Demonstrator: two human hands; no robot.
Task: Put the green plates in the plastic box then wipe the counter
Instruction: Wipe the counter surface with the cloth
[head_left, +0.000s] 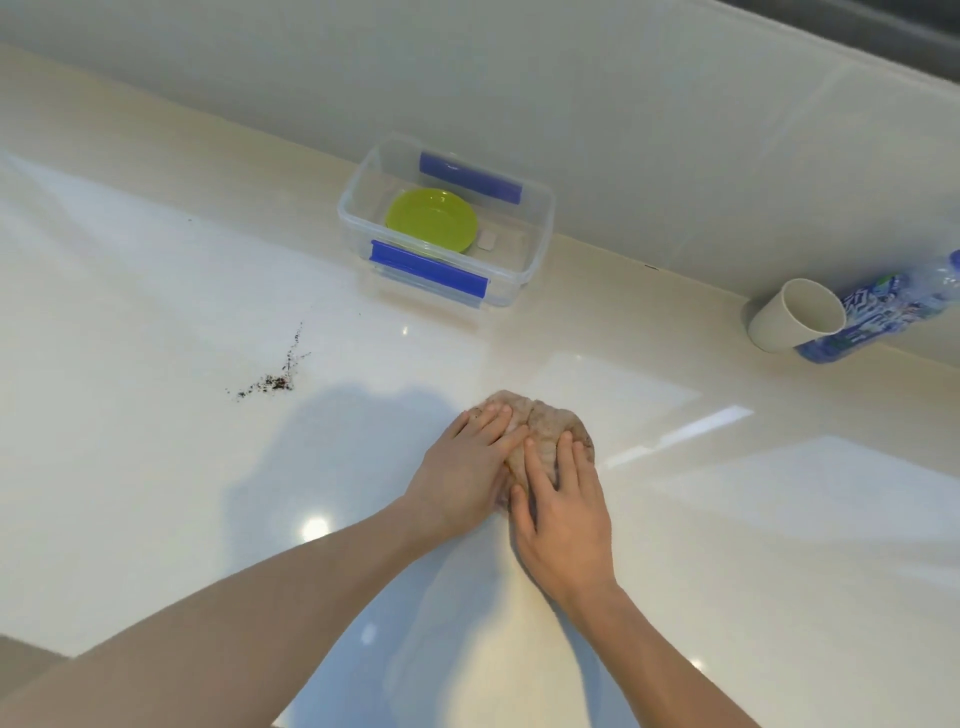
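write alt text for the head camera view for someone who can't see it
Both hands, left hand and right hand, press flat on a brown cloth on a glossy white counter. Dark crumbs lie to the left; behind, a clear plastic box holds green plates.

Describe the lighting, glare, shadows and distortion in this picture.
Head view: bright glare patches and small light spots on the glossy counter; a soft bluish shadow falls left of the hands on the cloth; wide-angle bending tilts the cup and bottle at the right edge; the crumbs and box stay fairly sharp.
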